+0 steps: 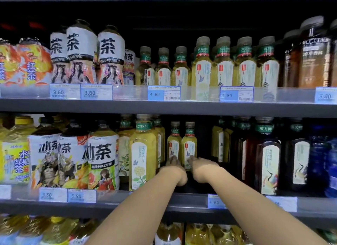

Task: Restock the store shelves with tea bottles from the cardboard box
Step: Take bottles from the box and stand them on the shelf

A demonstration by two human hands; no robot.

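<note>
Both arms reached deep into a gap on the middle shelf (182, 199), where two small tea bottles stood side by side far back, between a tall yellow-green bottle (143, 153) on the left and a row of dark tea bottles (268, 159) on the right. The left hand (173, 167) lay against the lower body of the left small bottle (174, 144) and the right hand (201, 169) against the lower body of the right small bottle (189, 144); the fingertips touched the labels, but the fingers were blurred and partly hidden behind the wrists, so I could not tell whether either hand was closed round its bottle or only pressed against it. The cardboard box was not in view. These bottles looked full, so each probably carried fair weight for its size, and the plastic walls were likely stiff enough to take a firm squeeze without denting much. The glossy label sleeve was probably slippery, and the narrow base would tip easily if pushed high up. The safest hold seemed to be round the broad lower body, thumb on one side and fingers on the other, or under the shoulder where the bottle narrowed toward the cap. Sliding them along the shelf with the base flat looked steadier than lifting, since the neighbours stood close on both sides.
</note>
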